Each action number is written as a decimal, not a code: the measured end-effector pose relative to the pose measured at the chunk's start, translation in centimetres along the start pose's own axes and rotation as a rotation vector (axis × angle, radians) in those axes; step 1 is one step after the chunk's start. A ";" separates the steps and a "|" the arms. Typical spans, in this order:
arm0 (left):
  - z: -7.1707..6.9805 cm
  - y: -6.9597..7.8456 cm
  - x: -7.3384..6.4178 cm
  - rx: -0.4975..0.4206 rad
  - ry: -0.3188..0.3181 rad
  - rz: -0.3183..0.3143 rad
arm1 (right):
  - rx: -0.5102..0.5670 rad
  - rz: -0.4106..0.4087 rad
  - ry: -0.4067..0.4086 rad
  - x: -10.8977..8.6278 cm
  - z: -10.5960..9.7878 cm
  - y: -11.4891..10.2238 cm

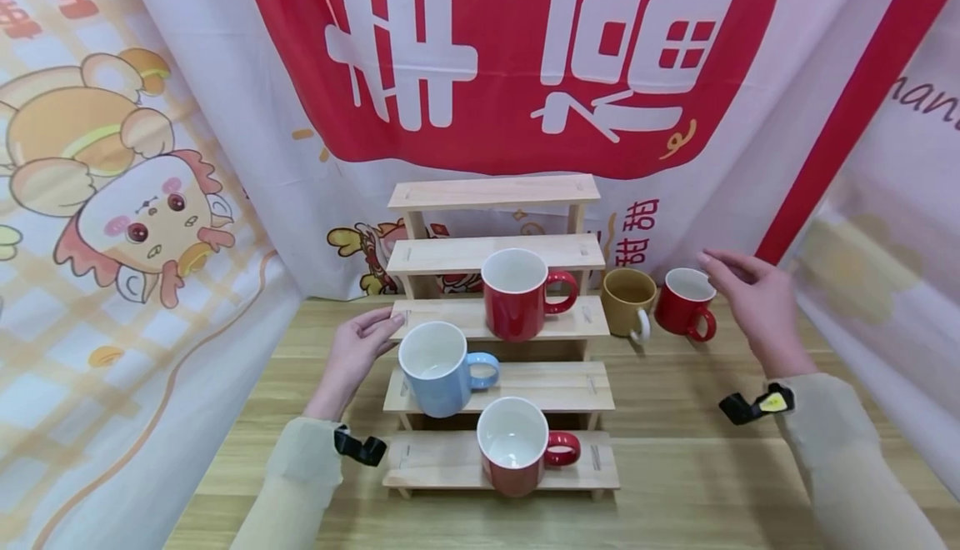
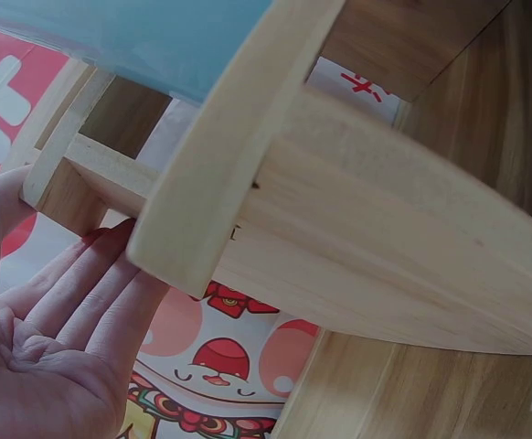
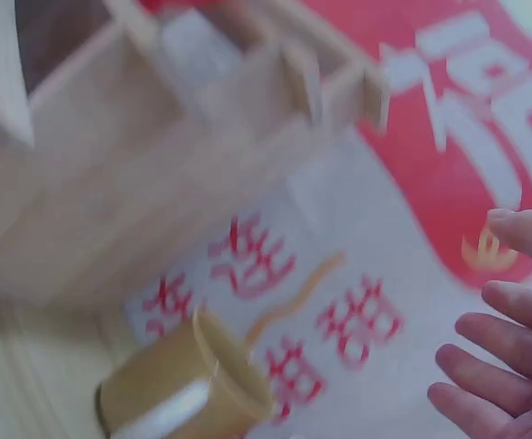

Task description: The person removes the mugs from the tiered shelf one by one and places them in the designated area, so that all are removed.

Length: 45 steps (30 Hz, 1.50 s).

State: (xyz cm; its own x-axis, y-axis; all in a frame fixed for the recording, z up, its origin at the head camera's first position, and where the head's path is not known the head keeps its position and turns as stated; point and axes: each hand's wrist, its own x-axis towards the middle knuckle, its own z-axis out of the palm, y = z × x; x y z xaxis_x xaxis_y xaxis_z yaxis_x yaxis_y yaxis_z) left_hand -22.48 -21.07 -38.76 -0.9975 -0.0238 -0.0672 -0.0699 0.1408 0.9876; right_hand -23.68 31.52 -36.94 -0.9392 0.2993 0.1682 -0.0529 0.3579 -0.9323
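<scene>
A stepped wooden rack [image 1: 420, 258] stands at the middle, and my left hand [image 1: 362, 348] holds the left end of its third board from the top. In the left wrist view, the board end lies between my thumb and fingers [image 2: 115, 302]. The light blue mug [image 1: 435, 371] sits on the step below, close to that hand. My right hand [image 1: 757, 304] hovers with nothing in it, fingers spread in the right wrist view. Nearest to it is a small red mug [image 1: 675, 304], with a mustard mug [image 1: 626, 304] with a white handle just left of that.
A larger red mug [image 1: 517, 300] stands on the rack's third board and another red mug [image 1: 513, 450] on its lowest step. The rack's top boards hold nothing. Printed cloth [image 1: 262, 117] hangs behind and at both sides of the wooden table [image 1: 690, 467].
</scene>
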 end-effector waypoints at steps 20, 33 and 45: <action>-0.6 -3.1 2.2 -0.022 0.023 0.028 | -0.088 -0.240 -0.349 -3.6 6.8 -8.9; -0.6 -3.2 2.3 -0.030 0.026 0.029 | 0.041 -0.226 -0.541 -3.7 10.6 -9.2; -0.5 -3.1 2.1 -0.042 0.027 0.019 | 0.041 -0.201 -0.501 -3.4 11.9 -8.8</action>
State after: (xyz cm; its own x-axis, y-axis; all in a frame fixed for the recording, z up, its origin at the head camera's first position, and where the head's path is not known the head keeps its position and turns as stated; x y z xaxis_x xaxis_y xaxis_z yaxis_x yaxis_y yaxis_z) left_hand -24.40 -22.06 -41.88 -0.9978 -0.0484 -0.0446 -0.0493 0.0994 0.9938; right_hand -24.08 16.82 -33.14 -0.9554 -0.2332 0.1809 -0.2523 0.3271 -0.9107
